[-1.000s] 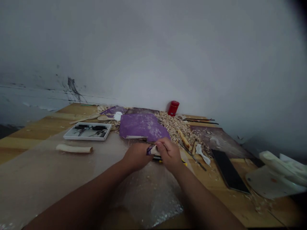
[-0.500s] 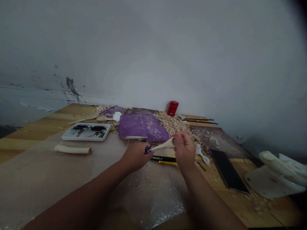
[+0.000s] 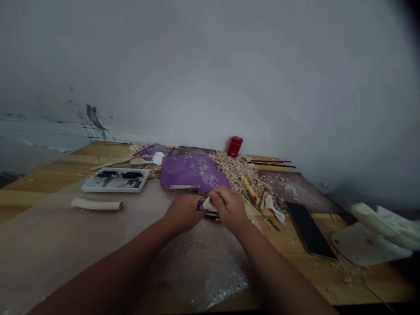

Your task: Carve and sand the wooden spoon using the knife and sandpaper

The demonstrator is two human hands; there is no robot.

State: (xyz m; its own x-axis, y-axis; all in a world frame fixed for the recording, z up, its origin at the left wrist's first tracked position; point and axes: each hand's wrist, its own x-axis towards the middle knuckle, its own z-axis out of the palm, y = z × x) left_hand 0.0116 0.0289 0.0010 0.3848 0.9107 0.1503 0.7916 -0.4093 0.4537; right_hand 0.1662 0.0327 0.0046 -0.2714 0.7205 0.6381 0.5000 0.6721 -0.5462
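Note:
My left hand (image 3: 183, 213) is closed around a small folded piece of purple sandpaper (image 3: 200, 204), its edge showing by the thumb. A pale wooden spoon (image 3: 208, 204) runs into that fold. My right hand (image 3: 229, 208) grips the spoon at its wider end, close against the left hand, so most of the spoon is hidden. Just beneath the hands lies a black and yellow tool (image 3: 212, 215), mostly covered. Beyond them is a larger, dusty purple sandpaper sheet (image 3: 190, 169).
Wood shavings (image 3: 238, 170) heap up behind, near a red canister (image 3: 235, 147). A white tray of tools (image 3: 115, 180) and a peeled stick (image 3: 96, 204) lie left. On the right are a thin metal file (image 3: 262, 212), a phone (image 3: 310, 231) and a cream-coloured device (image 3: 370, 240).
My right hand has moved left with the spoon, up to the left hand, and more of the spoon is now hidden. The file and wood pieces on the right have come into view.

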